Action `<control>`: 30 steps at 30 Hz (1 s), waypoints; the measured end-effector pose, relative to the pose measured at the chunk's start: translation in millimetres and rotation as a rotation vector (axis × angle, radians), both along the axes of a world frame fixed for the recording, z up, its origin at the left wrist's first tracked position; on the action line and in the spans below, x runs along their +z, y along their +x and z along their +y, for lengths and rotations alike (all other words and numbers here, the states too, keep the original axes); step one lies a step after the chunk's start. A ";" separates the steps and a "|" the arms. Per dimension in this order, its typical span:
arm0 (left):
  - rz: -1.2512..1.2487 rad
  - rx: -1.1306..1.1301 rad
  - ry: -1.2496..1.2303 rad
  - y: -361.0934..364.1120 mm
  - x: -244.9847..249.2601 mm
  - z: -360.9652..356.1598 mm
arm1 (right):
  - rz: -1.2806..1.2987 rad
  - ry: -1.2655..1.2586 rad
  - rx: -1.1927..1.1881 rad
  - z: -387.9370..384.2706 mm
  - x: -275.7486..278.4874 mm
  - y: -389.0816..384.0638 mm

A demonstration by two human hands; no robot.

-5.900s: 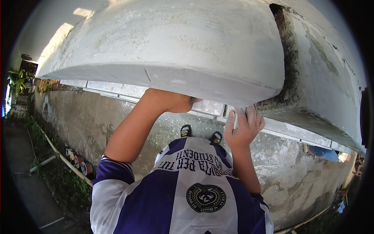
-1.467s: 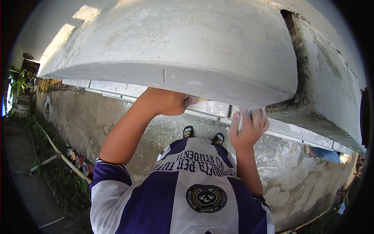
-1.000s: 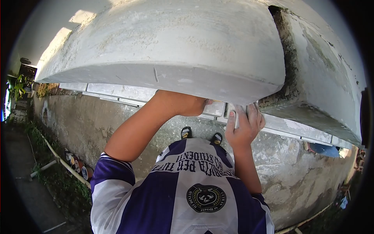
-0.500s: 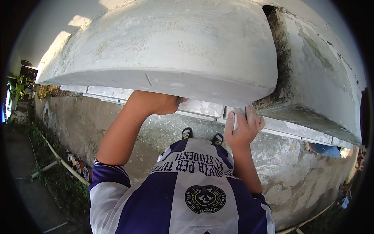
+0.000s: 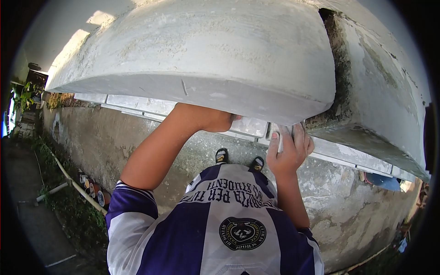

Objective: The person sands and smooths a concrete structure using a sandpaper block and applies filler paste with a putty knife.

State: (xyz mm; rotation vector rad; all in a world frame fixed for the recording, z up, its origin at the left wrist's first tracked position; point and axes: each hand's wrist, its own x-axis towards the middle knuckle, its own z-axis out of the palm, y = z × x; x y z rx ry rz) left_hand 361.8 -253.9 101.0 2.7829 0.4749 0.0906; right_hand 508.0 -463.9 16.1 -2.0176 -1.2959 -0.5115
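My left hand [image 5: 219, 121] is curled at the lower edge of a thick white plastered ledge [image 5: 206, 87], against a row of pale grey blocks [image 5: 252, 125]. Only its back and a reddish fingertip show, and what it holds is hidden. Close by on the right, my right hand [image 5: 292, 149] is dusted with white powder. Its thumb and bent fingers close around a small whitish piece [image 5: 280, 143] beside a joint between blocks; its kind cannot be made out.
A second plastered mass [image 5: 380, 91] stands right of the ledge behind a dark, rough gap [image 5: 337, 64]. Stained concrete [image 5: 339, 220] lies below. Sandalled feet [image 5: 221, 156] show past the striped shirt. Pots [image 5: 96, 192], a bamboo pole [image 5: 73, 183] and plants sit at left; a blue object [image 5: 382, 181] is at right.
My left hand has shifted right along the ledge, closer to my right hand. The right hand keeps its grip in nearly the same spot. The view has turned slightly.
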 end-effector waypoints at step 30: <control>-0.006 -0.082 0.100 1.9 23.6 -19.7 | 0.039 -0.034 0.014 -3.5 4.7 -0.3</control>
